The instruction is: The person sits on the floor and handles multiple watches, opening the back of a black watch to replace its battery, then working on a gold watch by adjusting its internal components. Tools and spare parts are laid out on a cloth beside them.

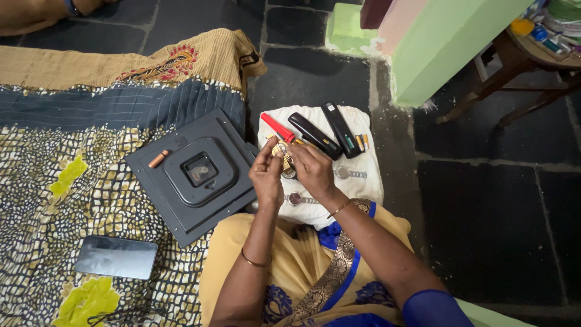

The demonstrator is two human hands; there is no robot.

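Observation:
My left hand [267, 175] and my right hand [313, 169] meet over a white cloth [369, 162] on my lap and the floor. Together they hold a small gold-coloured wristwatch [281, 152]; both hands pinch it, and most of it is hidden by my fingers. A red-handled tool [277, 127] lies just beyond the watch. Two more wristwatches lie on the cloth, one [350, 174] right of my right hand, one [298, 198] under my wrists.
Two black remote controls [313, 135] [339, 128] and small batteries [362, 142] rest on the cloth. A dark square wall clock [196, 175], face down, lies on a patterned blanket [42, 181] with a battery [158, 158] on it. A phone [116, 257] lies lower left. Wooden furniture legs [484, 91] stand right.

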